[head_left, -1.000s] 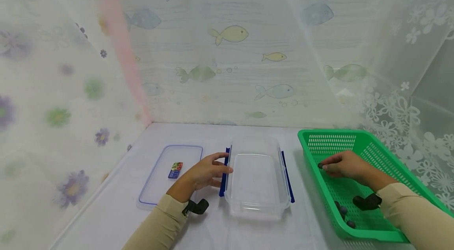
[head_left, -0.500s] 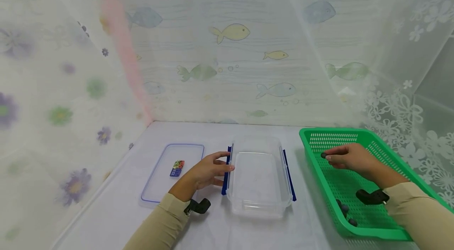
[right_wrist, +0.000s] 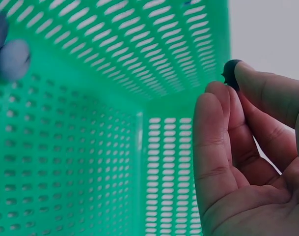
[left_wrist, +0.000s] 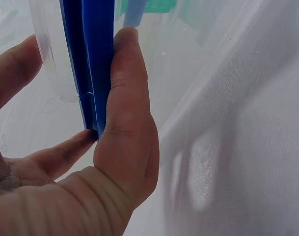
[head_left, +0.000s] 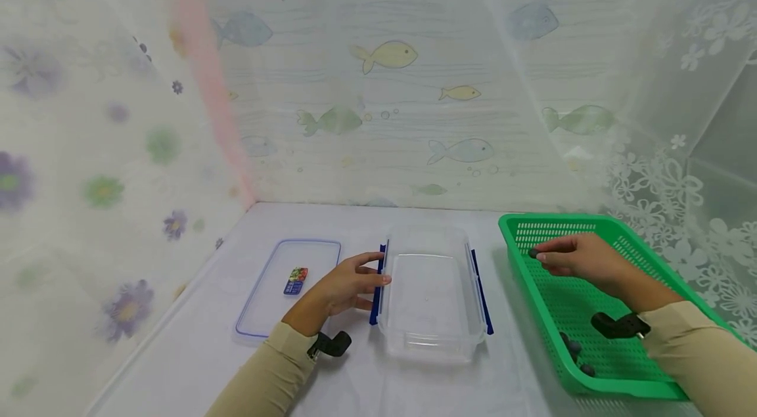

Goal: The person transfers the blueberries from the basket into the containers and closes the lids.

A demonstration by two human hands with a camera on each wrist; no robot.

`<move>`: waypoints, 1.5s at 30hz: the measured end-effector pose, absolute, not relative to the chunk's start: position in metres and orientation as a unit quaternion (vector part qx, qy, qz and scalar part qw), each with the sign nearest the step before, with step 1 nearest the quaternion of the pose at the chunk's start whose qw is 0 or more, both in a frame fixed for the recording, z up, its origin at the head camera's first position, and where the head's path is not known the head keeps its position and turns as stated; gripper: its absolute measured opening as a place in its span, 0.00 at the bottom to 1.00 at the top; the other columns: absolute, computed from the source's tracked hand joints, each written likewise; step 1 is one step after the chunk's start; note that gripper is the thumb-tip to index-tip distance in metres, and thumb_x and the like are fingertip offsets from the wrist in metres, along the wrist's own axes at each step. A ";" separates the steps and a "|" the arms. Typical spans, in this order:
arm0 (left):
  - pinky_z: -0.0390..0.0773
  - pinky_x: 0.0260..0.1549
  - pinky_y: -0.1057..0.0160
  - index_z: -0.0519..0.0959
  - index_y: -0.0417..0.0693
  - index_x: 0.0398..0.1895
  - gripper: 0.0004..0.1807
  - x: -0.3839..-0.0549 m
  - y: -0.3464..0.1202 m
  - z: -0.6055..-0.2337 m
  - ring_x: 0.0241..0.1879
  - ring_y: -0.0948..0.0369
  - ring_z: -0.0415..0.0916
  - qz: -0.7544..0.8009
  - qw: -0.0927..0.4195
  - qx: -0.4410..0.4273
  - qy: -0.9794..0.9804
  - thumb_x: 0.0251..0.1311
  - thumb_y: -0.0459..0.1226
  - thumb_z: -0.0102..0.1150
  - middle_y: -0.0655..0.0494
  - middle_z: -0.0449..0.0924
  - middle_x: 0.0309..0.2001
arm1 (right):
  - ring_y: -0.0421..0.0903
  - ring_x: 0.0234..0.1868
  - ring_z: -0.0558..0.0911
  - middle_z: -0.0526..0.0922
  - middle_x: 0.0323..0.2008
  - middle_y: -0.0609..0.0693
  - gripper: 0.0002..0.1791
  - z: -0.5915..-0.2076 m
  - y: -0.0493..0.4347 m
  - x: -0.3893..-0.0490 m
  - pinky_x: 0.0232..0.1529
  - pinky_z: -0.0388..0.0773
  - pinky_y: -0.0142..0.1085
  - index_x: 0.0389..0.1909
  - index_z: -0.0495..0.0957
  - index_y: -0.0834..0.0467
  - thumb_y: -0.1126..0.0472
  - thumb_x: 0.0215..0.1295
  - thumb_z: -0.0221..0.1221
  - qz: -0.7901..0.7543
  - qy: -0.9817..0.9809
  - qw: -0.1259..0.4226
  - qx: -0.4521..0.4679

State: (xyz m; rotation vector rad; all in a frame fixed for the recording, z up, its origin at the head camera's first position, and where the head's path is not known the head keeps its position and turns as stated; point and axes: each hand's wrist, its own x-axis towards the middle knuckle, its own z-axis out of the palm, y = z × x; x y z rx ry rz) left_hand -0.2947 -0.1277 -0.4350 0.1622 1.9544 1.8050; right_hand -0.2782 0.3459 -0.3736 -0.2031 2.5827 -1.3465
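Note:
A clear plastic food container [head_left: 427, 299] with blue side latches stands lidless on the white table. My left hand [head_left: 349, 285] holds its left side, fingers around the blue latch [left_wrist: 93, 64]; the left wrist view shows a finger [left_wrist: 127, 83] along the latch's outer face. My right hand [head_left: 582, 263] is over the green basket [head_left: 535, 312], pinching a dark blueberry [right_wrist: 231, 73] between thumb and fingertips near the basket's left wall. Several more blueberries [head_left: 573, 349] lie in the basket's near left corner; two [right_wrist: 13, 60] show in the right wrist view.
The container's clear lid [head_left: 266, 299], with a blue seal and a colourful label [head_left: 296, 280], lies flat to the left of the container. A patterned curtain [head_left: 378, 108] stands behind and at both sides of the table.
My right hand has risen a little, bringing the pinched blueberry up toward the basket's left rim. My left hand stays on the container.

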 end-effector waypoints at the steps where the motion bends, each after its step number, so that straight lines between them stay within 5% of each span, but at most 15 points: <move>1: 0.88 0.44 0.49 0.64 0.58 0.79 0.45 -0.295 -0.128 -0.435 0.58 0.45 0.79 0.658 0.235 0.060 0.713 0.59 0.44 0.76 0.38 0.66 0.69 | 0.52 0.56 0.87 0.81 0.62 0.64 0.33 -0.371 0.344 -0.278 0.54 0.85 0.43 0.68 0.75 0.65 0.47 0.72 0.64 -0.459 0.879 0.110 -0.071; 12: 0.88 0.45 0.49 0.62 0.57 0.80 0.47 -0.293 -0.128 -0.435 0.55 0.48 0.81 0.662 0.240 0.064 0.708 0.60 0.44 0.76 0.38 0.67 0.69 | 0.55 0.60 0.84 0.80 0.65 0.62 0.31 -0.352 0.323 -0.272 0.58 0.83 0.45 0.68 0.76 0.61 0.47 0.71 0.65 -0.465 0.872 0.114 -0.104; 29: 0.87 0.45 0.49 0.61 0.56 0.80 0.47 -0.294 -0.129 -0.435 0.59 0.45 0.79 0.667 0.240 0.063 0.702 0.60 0.43 0.75 0.38 0.66 0.70 | 0.47 0.51 0.87 0.84 0.59 0.57 0.24 -0.335 0.261 -0.261 0.56 0.84 0.45 0.60 0.82 0.59 0.49 0.69 0.68 -0.464 0.865 0.119 -0.151; 45: 0.87 0.45 0.50 0.62 0.59 0.80 0.46 -0.294 -0.130 -0.436 0.59 0.45 0.78 0.672 0.246 0.059 0.696 0.60 0.43 0.75 0.38 0.64 0.71 | 0.54 0.49 0.88 0.86 0.53 0.55 0.20 -0.340 0.225 -0.266 0.52 0.86 0.42 0.55 0.86 0.56 0.51 0.66 0.70 -0.472 0.854 0.143 -0.166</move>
